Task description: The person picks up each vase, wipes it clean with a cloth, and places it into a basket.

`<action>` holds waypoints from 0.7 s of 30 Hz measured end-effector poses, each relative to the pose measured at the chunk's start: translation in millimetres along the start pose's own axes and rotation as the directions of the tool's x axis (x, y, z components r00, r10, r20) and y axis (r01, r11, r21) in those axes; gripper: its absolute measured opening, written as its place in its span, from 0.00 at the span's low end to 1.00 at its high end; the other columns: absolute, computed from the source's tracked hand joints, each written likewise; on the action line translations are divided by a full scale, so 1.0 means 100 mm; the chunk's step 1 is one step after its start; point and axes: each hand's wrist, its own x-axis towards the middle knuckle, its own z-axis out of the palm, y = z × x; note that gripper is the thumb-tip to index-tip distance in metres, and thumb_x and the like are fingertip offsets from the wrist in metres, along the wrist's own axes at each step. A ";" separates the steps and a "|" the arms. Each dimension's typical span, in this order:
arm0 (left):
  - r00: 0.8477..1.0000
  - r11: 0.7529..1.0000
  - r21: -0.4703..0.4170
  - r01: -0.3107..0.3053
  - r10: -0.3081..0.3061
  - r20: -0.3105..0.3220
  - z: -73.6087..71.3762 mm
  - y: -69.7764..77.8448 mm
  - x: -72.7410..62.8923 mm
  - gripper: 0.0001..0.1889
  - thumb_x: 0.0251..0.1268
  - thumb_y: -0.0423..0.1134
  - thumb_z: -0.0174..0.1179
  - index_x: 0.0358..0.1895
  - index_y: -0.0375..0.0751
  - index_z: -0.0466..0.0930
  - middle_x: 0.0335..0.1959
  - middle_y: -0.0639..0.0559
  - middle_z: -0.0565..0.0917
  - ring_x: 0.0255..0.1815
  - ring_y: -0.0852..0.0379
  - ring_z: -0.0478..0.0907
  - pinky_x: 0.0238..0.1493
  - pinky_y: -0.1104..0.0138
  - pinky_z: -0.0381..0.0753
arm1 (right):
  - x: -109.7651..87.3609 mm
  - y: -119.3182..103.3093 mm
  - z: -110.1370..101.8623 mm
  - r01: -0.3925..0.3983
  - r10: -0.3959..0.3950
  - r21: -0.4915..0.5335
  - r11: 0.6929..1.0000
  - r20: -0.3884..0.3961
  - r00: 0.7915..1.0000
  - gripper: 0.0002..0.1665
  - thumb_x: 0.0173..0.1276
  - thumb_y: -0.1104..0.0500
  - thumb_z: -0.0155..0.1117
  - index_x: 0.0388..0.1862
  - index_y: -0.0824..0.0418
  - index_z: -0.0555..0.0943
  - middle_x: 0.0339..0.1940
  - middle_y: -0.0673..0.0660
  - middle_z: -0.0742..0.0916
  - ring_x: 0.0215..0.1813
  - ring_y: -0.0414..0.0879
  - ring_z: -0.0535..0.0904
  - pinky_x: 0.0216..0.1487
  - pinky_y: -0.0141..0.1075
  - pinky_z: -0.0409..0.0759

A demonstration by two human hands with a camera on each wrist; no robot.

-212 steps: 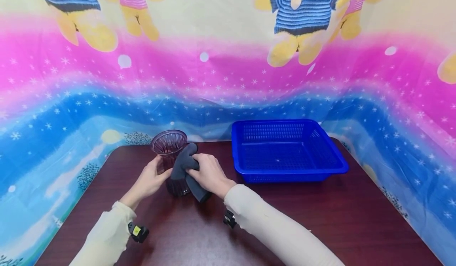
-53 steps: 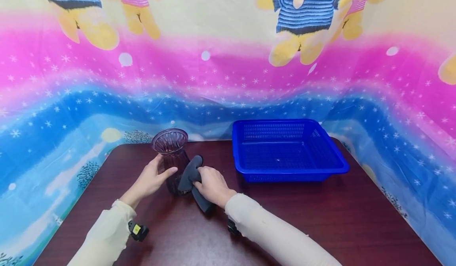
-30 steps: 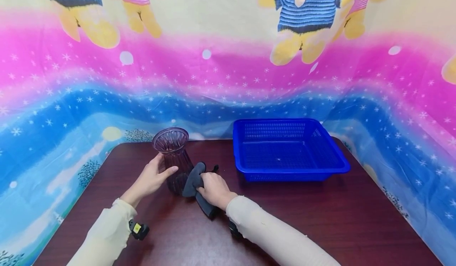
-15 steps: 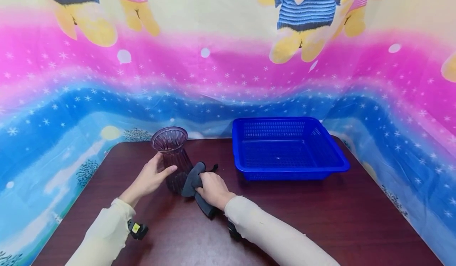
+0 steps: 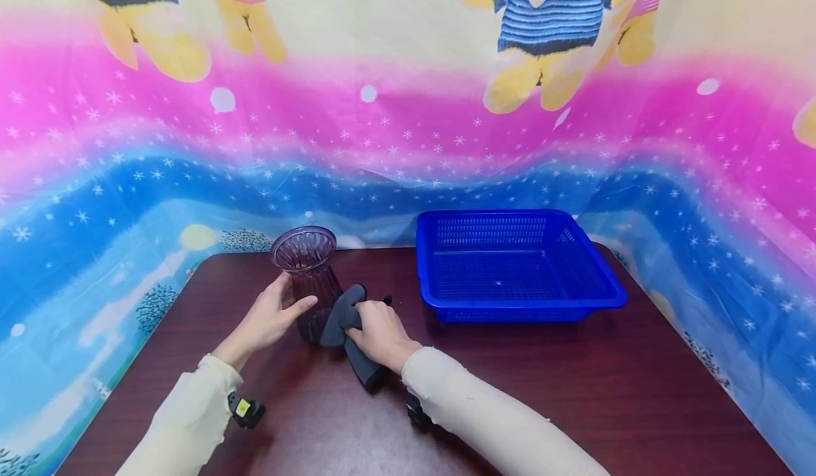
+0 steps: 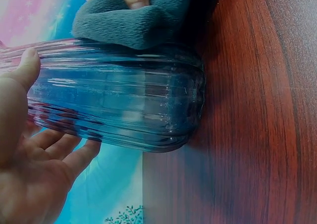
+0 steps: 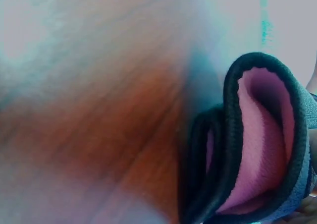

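A purple-tinted, ribbed glass vase [image 5: 316, 286] with a flared rim stands on the table toward its left side. My left hand [image 5: 264, 321] holds it around the middle, thumb on the near side and fingers behind; the left wrist view shows the vase's ribbed lower body [image 6: 116, 97] between them. In my right hand [image 5: 384, 332] a folded dark grey cloth [image 5: 344, 318] is bunched, pressed to the right side of the vase's lower part. Its pink inner side [image 7: 262, 140] shows in the right wrist view. The right fingertips are partly hidden by the cloth.
A blue plastic basket [image 5: 519, 307] with perforated sides stands at the back right of the dark red-brown wooden table [image 5: 510, 384]. A printed curtain [image 5: 395, 143] hangs around the back and sides. Each sleeved wrist carries a small black camera [image 5: 246, 411].
From high on the vase's right side, my right hand has moved the cloth down toward the base, then slightly back up in the last half second. My left hand keeps its hold.
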 end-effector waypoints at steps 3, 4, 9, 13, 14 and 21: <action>1.000 1.000 -0.003 0.002 -0.002 0.002 0.00 0.01 0.00 0.38 0.75 0.44 0.60 0.78 0.31 0.53 0.75 0.25 0.64 0.75 0.32 0.66 0.71 0.44 0.71 | 0.02 -0.04 -0.05 0.004 -0.004 0.013 1.000 -0.008 1.000 0.10 0.66 0.54 0.72 0.39 0.59 0.85 0.36 0.55 0.90 0.36 0.45 0.86 0.39 0.38 0.85; 1.000 1.000 -0.004 0.002 -0.002 0.003 0.01 0.01 0.00 0.38 0.75 0.44 0.60 0.78 0.31 0.53 0.75 0.25 0.64 0.75 0.32 0.66 0.71 0.44 0.71 | 0.02 -0.05 -0.07 0.004 -0.004 0.012 1.000 -0.011 1.000 0.11 0.66 0.53 0.72 0.40 0.59 0.85 0.36 0.55 0.90 0.36 0.45 0.86 0.39 0.38 0.85; 1.000 1.000 -0.012 0.003 -0.003 0.003 0.01 0.00 0.00 0.37 0.75 0.44 0.60 0.77 0.31 0.54 0.74 0.25 0.65 0.74 0.32 0.67 0.71 0.44 0.72 | 0.06 -0.11 -0.15 0.018 -0.018 0.002 1.000 -0.049 0.999 0.11 0.65 0.53 0.72 0.40 0.59 0.86 0.36 0.55 0.90 0.36 0.46 0.85 0.38 0.37 0.85; 1.000 1.000 -0.015 0.004 -0.004 0.004 0.00 0.00 0.00 0.37 0.75 0.43 0.60 0.77 0.30 0.54 0.73 0.25 0.66 0.73 0.32 0.68 0.70 0.44 0.72 | 0.08 -0.15 -0.21 0.020 -0.019 0.007 1.000 -0.065 0.998 0.11 0.65 0.53 0.72 0.40 0.59 0.86 0.35 0.54 0.90 0.35 0.44 0.84 0.37 0.36 0.83; 1.000 1.000 -0.012 0.006 -0.006 0.006 0.00 0.00 0.00 0.37 0.75 0.44 0.60 0.77 0.30 0.53 0.73 0.25 0.66 0.73 0.31 0.68 0.70 0.44 0.73 | 0.09 -0.16 -0.22 0.019 -0.018 0.009 1.000 -0.067 0.998 0.11 0.65 0.53 0.72 0.40 0.58 0.86 0.35 0.54 0.90 0.34 0.44 0.84 0.37 0.36 0.83; 1.000 1.000 0.018 0.023 -0.023 0.017 0.00 0.00 0.01 0.38 0.76 0.45 0.58 0.78 0.28 0.51 0.74 0.23 0.63 0.73 0.30 0.67 0.70 0.43 0.73 | 0.13 -0.23 -0.34 0.027 -0.026 0.017 0.999 -0.080 0.996 0.11 0.67 0.52 0.71 0.41 0.57 0.86 0.35 0.52 0.90 0.33 0.42 0.82 0.37 0.34 0.82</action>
